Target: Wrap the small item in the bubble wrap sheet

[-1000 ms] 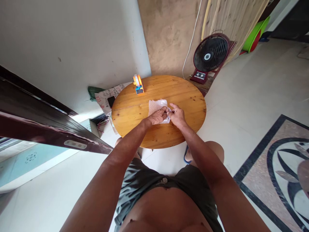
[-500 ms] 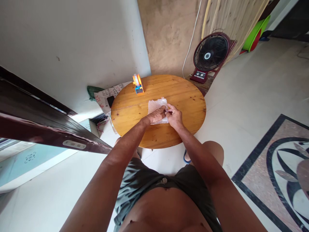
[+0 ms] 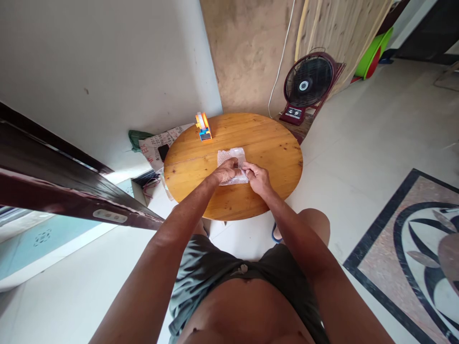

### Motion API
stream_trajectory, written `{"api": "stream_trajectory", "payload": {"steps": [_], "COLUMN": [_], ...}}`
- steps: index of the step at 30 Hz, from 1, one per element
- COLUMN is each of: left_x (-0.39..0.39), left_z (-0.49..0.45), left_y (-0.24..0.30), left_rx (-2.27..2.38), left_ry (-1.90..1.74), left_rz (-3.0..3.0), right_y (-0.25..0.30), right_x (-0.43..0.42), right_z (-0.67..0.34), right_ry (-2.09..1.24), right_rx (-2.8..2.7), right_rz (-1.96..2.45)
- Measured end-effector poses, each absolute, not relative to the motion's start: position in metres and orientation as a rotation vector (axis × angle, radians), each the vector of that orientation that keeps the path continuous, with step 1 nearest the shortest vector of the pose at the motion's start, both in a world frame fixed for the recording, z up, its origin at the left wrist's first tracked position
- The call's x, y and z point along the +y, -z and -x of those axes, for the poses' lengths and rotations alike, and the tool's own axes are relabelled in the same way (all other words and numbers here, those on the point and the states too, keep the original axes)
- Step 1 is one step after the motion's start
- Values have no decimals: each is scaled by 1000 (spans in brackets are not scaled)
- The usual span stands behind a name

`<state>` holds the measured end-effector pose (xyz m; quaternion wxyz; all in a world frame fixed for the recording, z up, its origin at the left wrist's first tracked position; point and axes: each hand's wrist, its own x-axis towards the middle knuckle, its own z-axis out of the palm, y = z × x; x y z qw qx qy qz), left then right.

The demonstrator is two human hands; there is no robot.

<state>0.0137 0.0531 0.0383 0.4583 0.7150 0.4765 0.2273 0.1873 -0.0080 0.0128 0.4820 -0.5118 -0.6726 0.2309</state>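
Note:
A flat sheet or pouch of clear bubble wrap [image 3: 231,153] lies on the round wooden table [image 3: 265,138], partly covered by my hands. My left hand [image 3: 227,171] rests on it from the left, thumb held apart from the fingers; a small dark patch shows in the gap, too small to make out. At the right edge of the wrap, my right hand [image 3: 258,178] has its fingers closed in a pinch on the plastic. Behind them, near the table's far left edge, stands an orange and blue tape dispenser [image 3: 203,127].
A dark red fan [image 3: 309,81] stands beyond the table at the right, with a white cable [image 3: 281,62] hanging near it. Left of the table lie a printed sack [image 3: 150,148] and a dark phone-like object [image 3: 163,152]. A dark door frame [image 3: 71,167] juts in from the left.
My left hand has lifted its thumb away from its fingers and drawn slightly back from my right hand. My right hand stays pinched at the wrap's right edge. The view has shifted slightly.

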Motion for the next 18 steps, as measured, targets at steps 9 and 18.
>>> {"api": "stream_trajectory", "payload": {"steps": [9,18], "left_x": [54,53], "left_z": [-10,3], "left_y": [-33,-55], "left_rx": [1134,1109], "left_ry": [-644,-489], "left_rz": [-1816,-1882], "right_y": [-19,-18], "right_x": [-12,-13], "right_z": [-178,-174], "right_ry": [-286,-151], "right_rx": [-1802,-1972], "right_rz": [1330,1349]}}
